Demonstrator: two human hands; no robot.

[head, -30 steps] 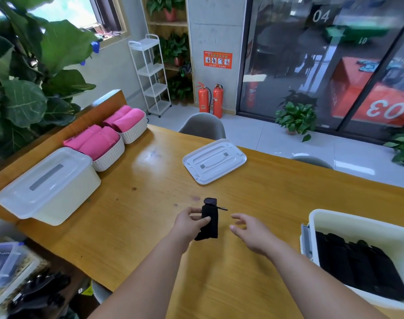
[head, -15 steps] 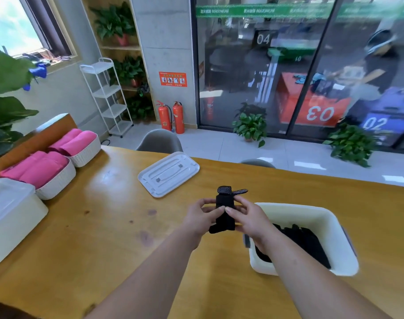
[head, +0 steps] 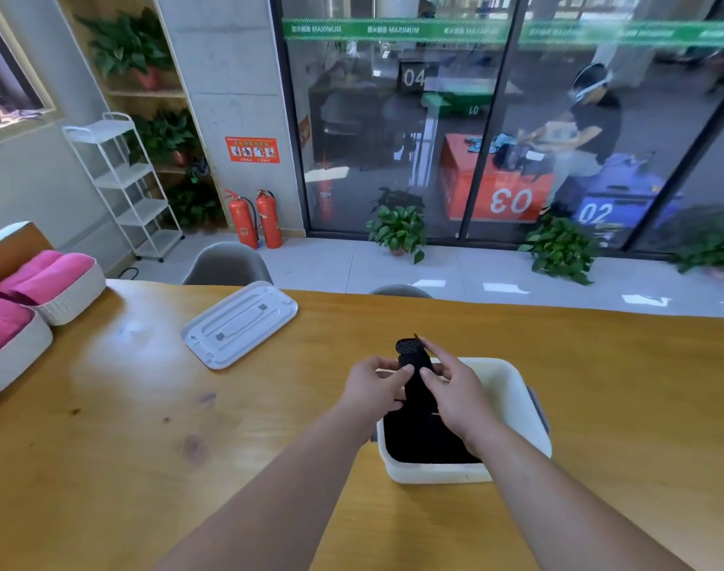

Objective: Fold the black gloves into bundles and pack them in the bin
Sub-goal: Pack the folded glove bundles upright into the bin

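Both bare forearms [head: 277,484] reach forward and converge. The left hand [head: 374,391] and right hand [head: 455,395] face each other, fingers curled, each pinching the folded black glove bundle [head: 413,358] between thumb and fingertips.

Black glove bundle [head: 416,377] — white bin [head: 512,389]
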